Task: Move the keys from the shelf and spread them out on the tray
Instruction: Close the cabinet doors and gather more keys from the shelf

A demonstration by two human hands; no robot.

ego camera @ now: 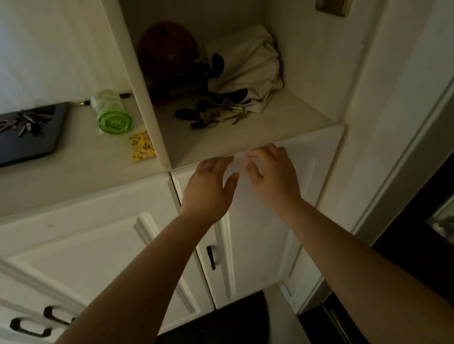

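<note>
A tangled bunch of keys with dark fobs [213, 113] lies on the white shelf [258, 135] inside an open cupboard niche. A black tray [17, 151] sits on the counter at the far left, with several keys [21, 125] spread across its back part. My left hand [208, 188] and my right hand [273, 174] hover side by side just below the shelf's front edge. Both hold nothing, their fingers apart and slightly curled. Neither hand touches the keys.
In the niche a brown round object [168, 53] and a cream cloth bag [249, 63] stand behind the keys. On the counter [64, 180] lie a green roll of bags [111, 111], a pen and a yellow patterned packet [142, 146]. White cupboard doors hang below.
</note>
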